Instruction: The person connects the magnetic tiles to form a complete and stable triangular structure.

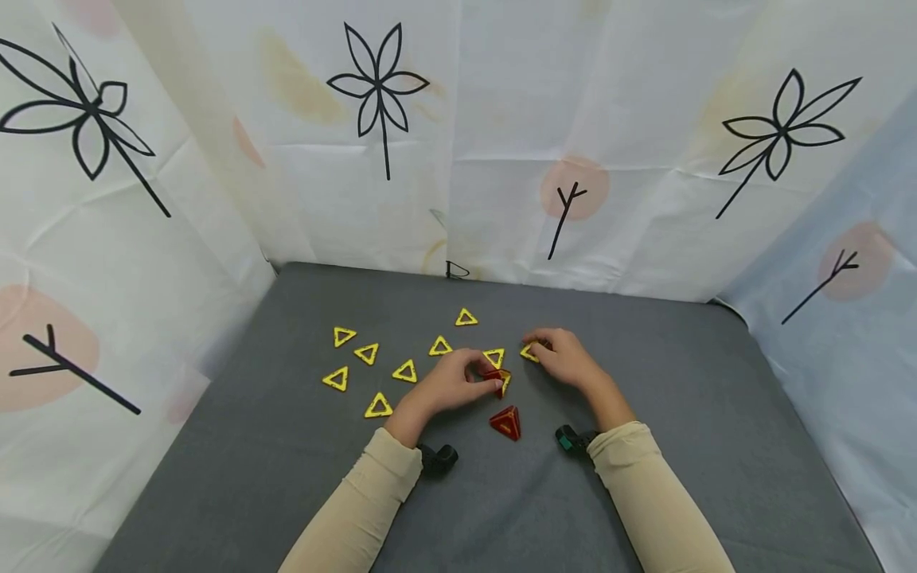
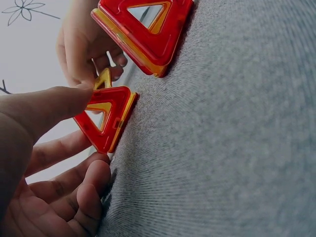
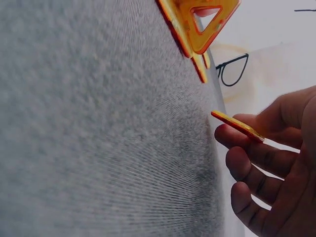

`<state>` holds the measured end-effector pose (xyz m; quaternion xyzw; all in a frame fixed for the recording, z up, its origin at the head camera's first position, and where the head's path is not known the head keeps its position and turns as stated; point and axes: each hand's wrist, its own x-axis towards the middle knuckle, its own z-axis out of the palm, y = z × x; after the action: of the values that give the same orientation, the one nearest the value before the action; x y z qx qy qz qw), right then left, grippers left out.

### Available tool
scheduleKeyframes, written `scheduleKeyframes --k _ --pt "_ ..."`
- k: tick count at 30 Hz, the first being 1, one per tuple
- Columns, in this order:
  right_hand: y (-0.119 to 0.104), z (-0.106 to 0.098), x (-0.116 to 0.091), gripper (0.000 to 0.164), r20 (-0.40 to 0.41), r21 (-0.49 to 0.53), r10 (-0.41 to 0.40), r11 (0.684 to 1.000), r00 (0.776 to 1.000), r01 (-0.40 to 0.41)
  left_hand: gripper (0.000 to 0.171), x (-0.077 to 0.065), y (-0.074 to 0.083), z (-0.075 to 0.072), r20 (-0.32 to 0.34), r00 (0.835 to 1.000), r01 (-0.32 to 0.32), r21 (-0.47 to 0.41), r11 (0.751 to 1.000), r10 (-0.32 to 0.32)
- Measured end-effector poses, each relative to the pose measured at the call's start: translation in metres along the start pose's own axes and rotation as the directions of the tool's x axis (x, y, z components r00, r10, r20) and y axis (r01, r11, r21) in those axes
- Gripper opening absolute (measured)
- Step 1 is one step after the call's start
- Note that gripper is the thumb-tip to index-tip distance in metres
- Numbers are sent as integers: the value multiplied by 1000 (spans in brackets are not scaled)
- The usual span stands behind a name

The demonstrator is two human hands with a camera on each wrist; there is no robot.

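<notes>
My left hand (image 1: 447,382) grips a small red and yellow structure of triangular magnetic tiles (image 2: 112,106), thumb on one side and fingers on the other. It stands low over the grey cloth, tilted. Farther right, my right hand (image 1: 569,360) pinches a single yellow triangular tile (image 3: 237,126) between thumb and fingers, just above the cloth. A red and yellow tile pyramid (image 1: 506,423) sits nearer to me, apart from both hands. One loose yellow tile (image 1: 494,351) lies just beyond my left fingertips.
Several loose yellow triangular tiles (image 1: 372,414) lie scattered on the grey cloth (image 1: 286,477) left of and beyond my left hand. A white patterned curtain (image 1: 501,95) stands along the back and both sides. Black cameras (image 1: 438,459) are strapped to both wrists.
</notes>
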<state>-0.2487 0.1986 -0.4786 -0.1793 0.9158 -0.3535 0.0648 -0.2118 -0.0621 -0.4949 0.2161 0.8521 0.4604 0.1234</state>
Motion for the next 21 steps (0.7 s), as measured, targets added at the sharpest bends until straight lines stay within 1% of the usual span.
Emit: scheduleKeyframes --k 5,10,12,17,21 --pt "-5 -3 -8 32 15 33 -32 999 999 31 21 0 0 0 -8 1000 10 3 1000 -10" --pt "-10 -2 -18 28 18 12 -61 998 998 61 16 0 0 0 -8 1000 13 18 1000 -12" --pt "-12 -1 -20 25 15 10 -58 998 998 58 15 0 1 0 -7 1000 8 19 1000 -8" --pt "-16 4 -25 19 1 47 -48 998 999 48 13 1 1 -1 -6 1000 -7 17 1000 7" --pt "-19 10 -26 19 11 64 -47 997 999 46 11 1 0 0 -4 1000 -20 11 1000 20"
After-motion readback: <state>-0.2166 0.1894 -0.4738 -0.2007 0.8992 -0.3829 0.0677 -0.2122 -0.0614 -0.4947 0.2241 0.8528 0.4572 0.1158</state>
